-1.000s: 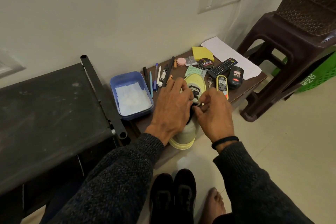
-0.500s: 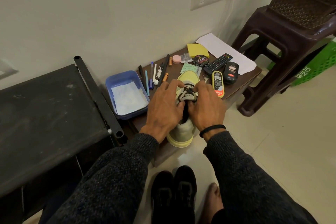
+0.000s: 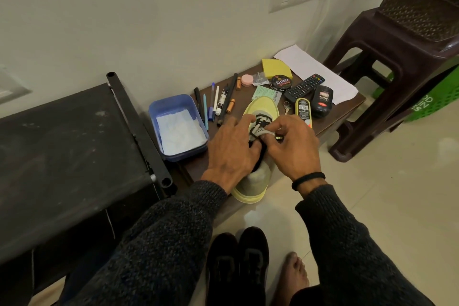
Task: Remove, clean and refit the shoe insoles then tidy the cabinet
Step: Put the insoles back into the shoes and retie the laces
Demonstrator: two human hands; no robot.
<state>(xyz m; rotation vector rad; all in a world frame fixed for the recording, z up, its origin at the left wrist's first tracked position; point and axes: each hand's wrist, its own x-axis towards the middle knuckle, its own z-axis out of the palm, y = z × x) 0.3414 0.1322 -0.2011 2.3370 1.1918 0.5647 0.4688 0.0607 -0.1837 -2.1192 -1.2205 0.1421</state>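
A pale yellow sneaker with black laces lies on the low brown table, toe toward the wall and heel over the near edge. My left hand holds its left side, fingers curled over the opening. My right hand pinches the tongue and laces at the top. The inside of the shoe and any insole are hidden by my hands.
A blue tub with white cloth sits left of the shoe, beside several pens. Polish tin, remote, polish bottles, yellow sponge and paper lie behind. Black cabinet at left, brown stool at right, black shoes on the floor.
Both hands have closed in on the shoe's opening; my right hand moved from the shoe's side up onto the tongue and laces and now pinches them.
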